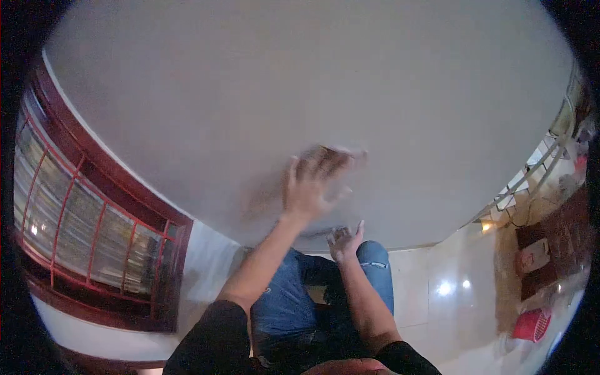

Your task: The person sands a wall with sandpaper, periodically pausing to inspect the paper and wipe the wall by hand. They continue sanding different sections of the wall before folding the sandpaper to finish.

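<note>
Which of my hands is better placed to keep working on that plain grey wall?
Left, probably. The left hand is raised against the plain grey wall, blurred; the right hand sits low, near the blue-jeaned knee.

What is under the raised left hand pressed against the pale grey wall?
The left hand lies blurred on the pale grey wall; a small brownish object shows at its fingertips. Its identity and whatever the palm covers cannot be seen. The right hand is lower, above the blue jeans.

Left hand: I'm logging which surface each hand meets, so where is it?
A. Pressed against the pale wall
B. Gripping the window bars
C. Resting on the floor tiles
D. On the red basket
A: the left hand is spread, blurred, against the pale wall, apart from the barred window and the red basket.
</note>
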Motion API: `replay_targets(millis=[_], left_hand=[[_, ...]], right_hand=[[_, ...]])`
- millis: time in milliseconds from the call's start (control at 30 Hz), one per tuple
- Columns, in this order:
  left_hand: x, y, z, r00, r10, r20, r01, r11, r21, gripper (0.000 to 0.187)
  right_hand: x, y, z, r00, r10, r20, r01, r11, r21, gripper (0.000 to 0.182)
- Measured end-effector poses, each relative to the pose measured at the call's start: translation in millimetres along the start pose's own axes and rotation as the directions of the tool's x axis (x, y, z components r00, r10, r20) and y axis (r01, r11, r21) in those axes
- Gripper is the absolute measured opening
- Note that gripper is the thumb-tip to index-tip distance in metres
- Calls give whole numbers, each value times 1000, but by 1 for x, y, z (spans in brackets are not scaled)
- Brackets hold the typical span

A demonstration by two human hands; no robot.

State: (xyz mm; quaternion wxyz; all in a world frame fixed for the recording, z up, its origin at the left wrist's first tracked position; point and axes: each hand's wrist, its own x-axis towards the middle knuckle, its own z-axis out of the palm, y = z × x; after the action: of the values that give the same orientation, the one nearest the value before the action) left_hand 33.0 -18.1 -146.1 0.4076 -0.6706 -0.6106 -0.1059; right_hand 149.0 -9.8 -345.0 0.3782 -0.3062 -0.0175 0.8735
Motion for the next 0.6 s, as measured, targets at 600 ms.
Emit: replay_targets(millis=[600], left_hand=[[12, 11, -4, 987, -146, 63, 144, 989, 25, 85]], right_hand=[[4, 4, -1, 998, -4, -55, 1, 999, -46, 110]])
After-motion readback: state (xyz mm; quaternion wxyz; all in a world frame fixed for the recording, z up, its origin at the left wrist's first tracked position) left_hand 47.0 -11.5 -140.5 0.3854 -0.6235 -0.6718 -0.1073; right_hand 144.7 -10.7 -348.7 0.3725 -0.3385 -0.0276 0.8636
